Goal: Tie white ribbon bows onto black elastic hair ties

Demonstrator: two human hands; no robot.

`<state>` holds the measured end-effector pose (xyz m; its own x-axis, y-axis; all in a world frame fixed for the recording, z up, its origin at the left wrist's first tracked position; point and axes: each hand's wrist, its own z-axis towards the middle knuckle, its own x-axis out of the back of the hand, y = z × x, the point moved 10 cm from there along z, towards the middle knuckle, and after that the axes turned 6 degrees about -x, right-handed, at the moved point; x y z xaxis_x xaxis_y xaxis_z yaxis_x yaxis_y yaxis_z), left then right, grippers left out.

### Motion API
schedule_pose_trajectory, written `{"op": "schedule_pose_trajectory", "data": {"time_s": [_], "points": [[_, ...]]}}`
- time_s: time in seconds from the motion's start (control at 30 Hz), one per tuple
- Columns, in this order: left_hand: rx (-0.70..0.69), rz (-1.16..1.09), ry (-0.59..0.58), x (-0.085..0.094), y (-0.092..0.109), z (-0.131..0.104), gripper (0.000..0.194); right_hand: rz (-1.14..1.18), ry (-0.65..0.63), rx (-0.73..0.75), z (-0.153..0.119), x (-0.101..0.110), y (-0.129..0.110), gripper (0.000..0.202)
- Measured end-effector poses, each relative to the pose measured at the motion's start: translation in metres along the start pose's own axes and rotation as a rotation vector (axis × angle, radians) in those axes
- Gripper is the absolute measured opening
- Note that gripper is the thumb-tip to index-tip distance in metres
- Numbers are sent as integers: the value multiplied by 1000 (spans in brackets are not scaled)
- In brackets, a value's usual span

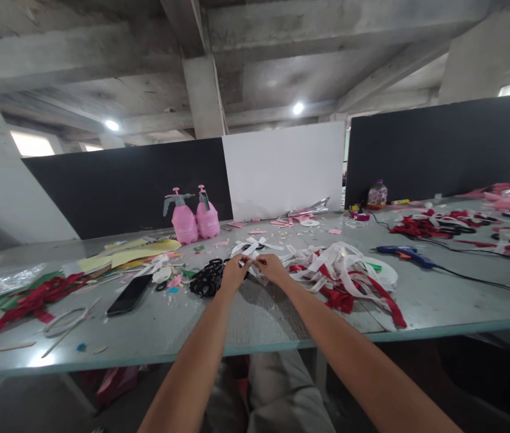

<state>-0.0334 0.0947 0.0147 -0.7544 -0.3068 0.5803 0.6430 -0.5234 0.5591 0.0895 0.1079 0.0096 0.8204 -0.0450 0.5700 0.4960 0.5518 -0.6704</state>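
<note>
White ribbon (272, 245) runs lengthwise rightward beyond the hands (235, 272), fingertips together, their grip unclear.

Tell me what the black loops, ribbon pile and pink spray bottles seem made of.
Black loops: perhaps elastic fabric, matte; their tangled heap suggests flexibility. Ribbon pile: likely fabric, the red strips faintly satiny; they fold and drape. Pink spray bottles: probably moulded plastic, smooth, with rounded bodies.

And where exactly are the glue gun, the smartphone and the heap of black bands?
Glue gun (412, 252): head view, on its blue body.
Smartphone (129, 294): head view, middle of its dark face.
Heap of black bands (207, 280): head view, middle of the pile.
</note>
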Motion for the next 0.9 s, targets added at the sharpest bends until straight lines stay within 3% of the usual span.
{"op": "schedule_pose_trajectory", "data": {"time_s": [0.4, 0.9], "points": [[-36, -15, -122, -11, 7, 1, 31, -105, 88, -62, -1, 6, 5, 26], [-34, -10, -135, -13, 3, 1, 32, -150, 86, -47, -1, 4, 3, 23]]}}
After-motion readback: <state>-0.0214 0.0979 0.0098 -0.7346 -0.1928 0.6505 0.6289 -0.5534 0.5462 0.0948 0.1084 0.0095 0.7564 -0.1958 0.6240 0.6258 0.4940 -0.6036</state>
